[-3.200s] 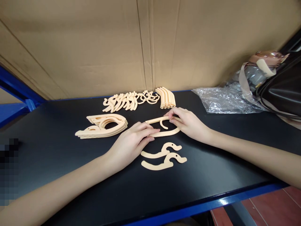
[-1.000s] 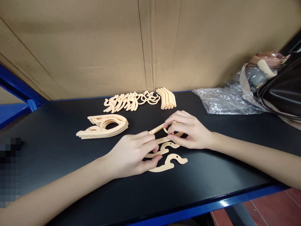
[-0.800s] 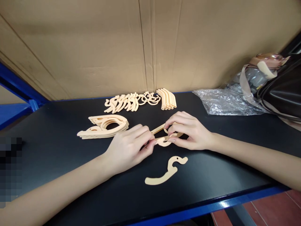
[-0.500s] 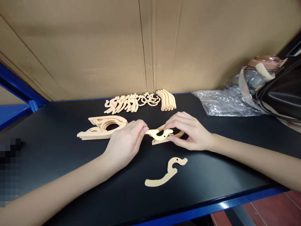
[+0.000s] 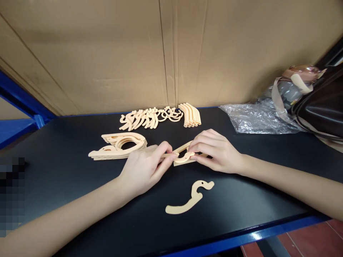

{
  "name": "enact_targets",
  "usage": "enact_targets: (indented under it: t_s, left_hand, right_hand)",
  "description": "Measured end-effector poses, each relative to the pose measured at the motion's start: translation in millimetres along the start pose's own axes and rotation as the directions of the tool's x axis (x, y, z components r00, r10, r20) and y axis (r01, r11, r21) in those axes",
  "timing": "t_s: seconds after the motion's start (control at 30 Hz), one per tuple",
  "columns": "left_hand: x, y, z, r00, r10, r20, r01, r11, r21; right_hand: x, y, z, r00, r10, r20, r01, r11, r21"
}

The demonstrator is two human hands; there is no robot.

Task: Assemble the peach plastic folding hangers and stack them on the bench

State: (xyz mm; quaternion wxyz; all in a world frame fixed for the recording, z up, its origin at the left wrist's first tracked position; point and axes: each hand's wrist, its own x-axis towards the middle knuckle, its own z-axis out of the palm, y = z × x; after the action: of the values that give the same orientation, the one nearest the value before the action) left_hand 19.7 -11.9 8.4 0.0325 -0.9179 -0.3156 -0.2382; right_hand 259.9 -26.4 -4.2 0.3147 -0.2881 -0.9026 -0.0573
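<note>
My left hand (image 5: 150, 164) pinches one end of a pale curved piece (image 5: 184, 157) between thumb and fingers. At its other end, my right hand (image 5: 211, 151) closes its fingertips on the same piece. Behind and under it are straight pale parts (image 5: 182, 147), partly hidden by my right hand. A single S-shaped hook piece (image 5: 184, 208) lies flat on the black tabletop nearer to me. Just beyond my left hand sits a stack of joined pale pieces (image 5: 115, 154), partly covered by that hand.
Along the back lie a row of hook pieces (image 5: 140, 118), thin curved pieces (image 5: 171, 114) and a bundle of bent strips (image 5: 190, 115). Crumpled clear plastic (image 5: 262, 117), a strapped bottle (image 5: 292, 87) and a dark bag (image 5: 321, 103) are at the right. Cardboard (image 5: 107, 53) stands behind.
The curved piece between my hands has tilted, showing less of its flat face. My left fingers have moved right along it, closer to my right hand.
</note>
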Motion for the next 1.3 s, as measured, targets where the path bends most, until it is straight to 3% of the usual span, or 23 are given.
enact_targets:
  t_s: [0.23, 0.37, 0.57, 0.7, 0.93, 1.13, 1.3]
  left_hand:
    - [-1, 6, 0.7, 0.951, 0.302, -0.061, -0.29, 0.945, 0.148]
    - [0, 11, 0.9, 0.933, 0.359, -0.004, -0.355, 0.924, 0.14]
    - [0, 9, 2.9, 0.968, 0.251, -0.029, -0.243, 0.956, 0.166]
    - [-2, 4, 2.1, 0.99, 0.139, 0.017, -0.14, 0.978, 0.152]
    - [-2, 6, 1.8, 0.995, 0.055, 0.083, -0.066, 0.988, 0.138]
    - [-2, 7, 1.4, 0.987, -0.082, 0.136, 0.067, 0.991, 0.113]
    - [-2, 6, 4.3, 0.981, -0.116, 0.158, 0.093, 0.985, 0.143]
  right_hand:
    - [1, -10, -1, 0.992, -0.124, 0.001, 0.124, 0.988, -0.09]
    - [2, -13, 0, 0.99, -0.139, 0.014, 0.14, 0.986, -0.093]
    - [3, -7, 1, 0.998, 0.02, 0.062, -0.018, 0.999, -0.034]
    - [2, -3, 2, 0.987, 0.083, 0.135, -0.083, 0.997, -0.008]
    - [2, -5, 2, 0.978, 0.081, 0.191, -0.085, 0.996, 0.01]
    - [1, -4, 2, 0.979, 0.066, 0.193, -0.077, 0.996, 0.049]
    - [0, -4, 4, 0.972, 0.084, 0.218, -0.102, 0.992, 0.073]
